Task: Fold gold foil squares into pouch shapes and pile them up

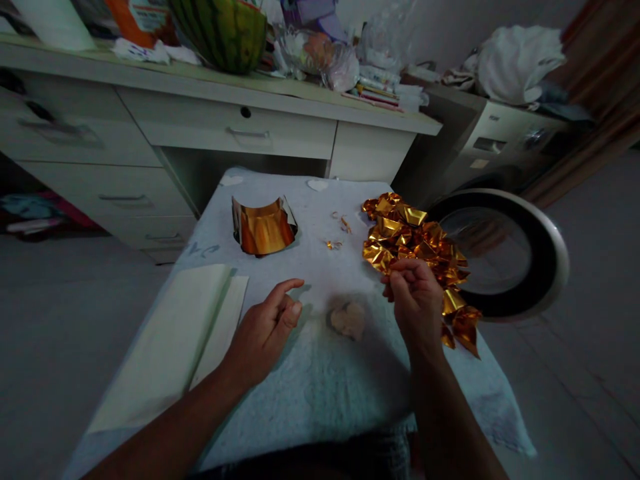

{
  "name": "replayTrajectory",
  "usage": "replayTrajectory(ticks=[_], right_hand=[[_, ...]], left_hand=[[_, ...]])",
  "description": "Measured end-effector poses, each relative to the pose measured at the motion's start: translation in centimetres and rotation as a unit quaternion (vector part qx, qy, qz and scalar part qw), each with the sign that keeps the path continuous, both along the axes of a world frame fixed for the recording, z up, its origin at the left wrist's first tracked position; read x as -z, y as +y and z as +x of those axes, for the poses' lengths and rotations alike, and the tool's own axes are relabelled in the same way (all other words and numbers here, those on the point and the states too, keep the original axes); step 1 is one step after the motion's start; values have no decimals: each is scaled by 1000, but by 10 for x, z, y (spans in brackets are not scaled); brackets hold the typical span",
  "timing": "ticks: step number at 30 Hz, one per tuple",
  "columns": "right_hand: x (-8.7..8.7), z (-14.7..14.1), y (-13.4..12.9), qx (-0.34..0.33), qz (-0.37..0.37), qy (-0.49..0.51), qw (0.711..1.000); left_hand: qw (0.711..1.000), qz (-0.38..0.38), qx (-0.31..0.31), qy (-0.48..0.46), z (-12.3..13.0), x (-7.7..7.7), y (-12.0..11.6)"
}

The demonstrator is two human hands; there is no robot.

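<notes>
My left hand [267,327] is over the cloth-covered table with its index finger and thumb stretched out and apart, holding nothing. To the right, my right hand [415,293] has thumb and fingers pinched at the near edge of a pile of folded gold foil pieces [420,240]. Whatever sits in that pinch, if anything, is hidden. Beyond my left hand stands a curved stack of gold foil sheets [265,230]. Small curled gold scraps [345,225] lie between the stack and the pile. A pale brown patch [347,320] shows on the cloth between my hands.
Pale folded paper [165,340] lies along the table's left side. Behind is a white drawer desk [240,127] bearing a cut watermelon [220,33] and plastic bags. At right, a washing machine's round door [545,253] hangs open close to the table edge.
</notes>
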State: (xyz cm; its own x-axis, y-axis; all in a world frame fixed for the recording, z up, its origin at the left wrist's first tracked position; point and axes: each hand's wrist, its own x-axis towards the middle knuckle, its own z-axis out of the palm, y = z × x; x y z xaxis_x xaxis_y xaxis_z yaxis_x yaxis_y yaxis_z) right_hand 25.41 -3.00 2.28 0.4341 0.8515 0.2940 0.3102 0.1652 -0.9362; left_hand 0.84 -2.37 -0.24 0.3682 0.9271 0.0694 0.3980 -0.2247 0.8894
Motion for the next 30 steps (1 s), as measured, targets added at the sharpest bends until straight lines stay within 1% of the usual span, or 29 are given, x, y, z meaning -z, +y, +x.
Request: replayTrajectory(ticks=[3,4,6,11,14,19,23,27,30], right_hand=[[0,19,-3,86,20,-20,996],[0,26,-3,122,27,-36,991],[2,38,-2,172,34,-86,981],[3,58,0,223,37,-140,964],[2,66,2,233,42,-149,960],[7,77,7,232,9,-146,962],[8,82,6,234,-4,-138,962],[4,77,4,238,4,-139,961],[0,62,3,200,0,-140,970]], left_hand=[[1000,-2,8,11,-1,1,0],[1000,-3,10,15,-1,2,0],[1000,-2,11,24,-1,3,0],[999,1,8,41,-1,4,1],[999,1,12,43,-1,3,1],[999,-1,16,50,-1,4,1],[999,-1,23,50,-1,4,1],[999,-1,29,44,0,3,0],[998,5,29,46,0,2,0]])
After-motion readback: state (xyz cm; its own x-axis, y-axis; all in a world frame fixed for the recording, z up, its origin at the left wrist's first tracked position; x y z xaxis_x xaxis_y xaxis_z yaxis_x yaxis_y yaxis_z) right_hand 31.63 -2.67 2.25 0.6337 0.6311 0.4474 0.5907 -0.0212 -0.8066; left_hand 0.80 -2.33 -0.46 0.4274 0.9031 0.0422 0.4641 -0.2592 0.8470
